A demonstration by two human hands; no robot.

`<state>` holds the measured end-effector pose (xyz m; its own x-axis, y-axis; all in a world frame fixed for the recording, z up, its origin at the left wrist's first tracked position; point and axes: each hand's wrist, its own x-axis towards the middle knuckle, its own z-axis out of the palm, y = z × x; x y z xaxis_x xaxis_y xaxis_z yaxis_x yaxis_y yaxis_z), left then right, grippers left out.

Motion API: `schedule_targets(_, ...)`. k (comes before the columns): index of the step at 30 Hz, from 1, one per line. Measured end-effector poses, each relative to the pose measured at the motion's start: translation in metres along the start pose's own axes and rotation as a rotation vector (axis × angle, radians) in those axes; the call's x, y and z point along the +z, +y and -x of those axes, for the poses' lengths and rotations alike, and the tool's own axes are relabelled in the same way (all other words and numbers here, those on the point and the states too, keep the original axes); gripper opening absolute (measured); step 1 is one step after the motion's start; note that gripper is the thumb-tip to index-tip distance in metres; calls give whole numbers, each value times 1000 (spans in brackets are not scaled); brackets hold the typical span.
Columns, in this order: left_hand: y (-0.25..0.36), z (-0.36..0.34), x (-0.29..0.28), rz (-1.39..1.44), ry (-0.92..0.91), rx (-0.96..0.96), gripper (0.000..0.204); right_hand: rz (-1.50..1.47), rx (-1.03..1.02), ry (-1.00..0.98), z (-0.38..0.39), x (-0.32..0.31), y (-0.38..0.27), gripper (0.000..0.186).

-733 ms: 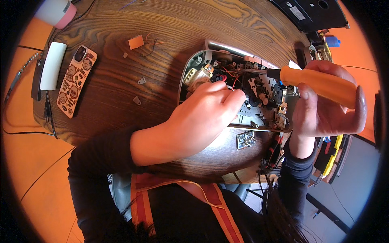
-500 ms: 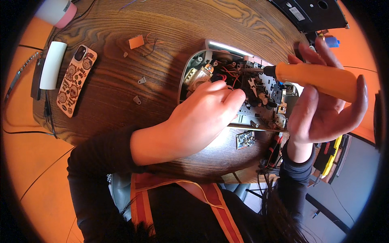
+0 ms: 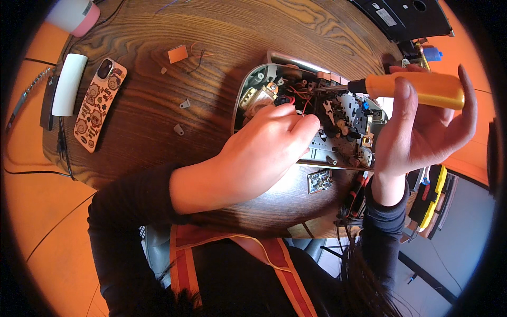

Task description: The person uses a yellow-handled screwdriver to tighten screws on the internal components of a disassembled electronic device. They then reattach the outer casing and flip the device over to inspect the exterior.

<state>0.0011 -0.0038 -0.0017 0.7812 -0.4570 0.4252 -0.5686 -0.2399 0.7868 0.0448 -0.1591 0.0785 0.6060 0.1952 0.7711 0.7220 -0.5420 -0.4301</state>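
An opened electronic device [image 3: 330, 150], a pale casing with metal plates, wires and small gears inside, lies on the table. My left hand [image 3: 259, 153] is closed over its near left part; the fingertips are hidden, so what they grip cannot be seen. My right hand [image 3: 422, 132] holds a screwdriver [image 3: 414, 90] by its yellow-orange handle, thumb on the near side and fingers behind. The screwdriver lies nearly level, its shaft reaching left into the device among reddish wires [image 3: 301, 98]. Its tip is hard to make out there.
A small circuit board [image 3: 319, 181] and red-black pliers [image 3: 355, 194] lie near the front edge. Left of the device are metal tabs [image 3: 184, 103], an orange square with wires [image 3: 178, 54], a phone [image 3: 100, 105] and a white cylinder [image 3: 69, 84]. A black panel [image 3: 404, 18] stands far right.
The fingers of my right hand have shifted round the screwdriver handle, and the thumb now lies up against it. The handle has tilted closer to level. My left hand stays put.
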Motion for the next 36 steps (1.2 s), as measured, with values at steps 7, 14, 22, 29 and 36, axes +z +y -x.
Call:
schedule_targets(7,1,2,-2,-81,-58,-57,22,-66,55,-16,4,7,-7,68)
schedule_targets(14,1,2,-1,-86,-28,-33,23,-323,101,-23,0,10,-3,66)
schedule_targets(22,2,2,-1,-89,-30,-28,23,-122,33,-23,2,13,-3,67)
schedule_targets(29,1,3,-2,-117,-34,-33,22,-146,92,-124,-1,8,3,62)
schedule_targets(36,1,3,-3,-91,-46,-37,23,-271,111,-152,-8,-1,12,47)
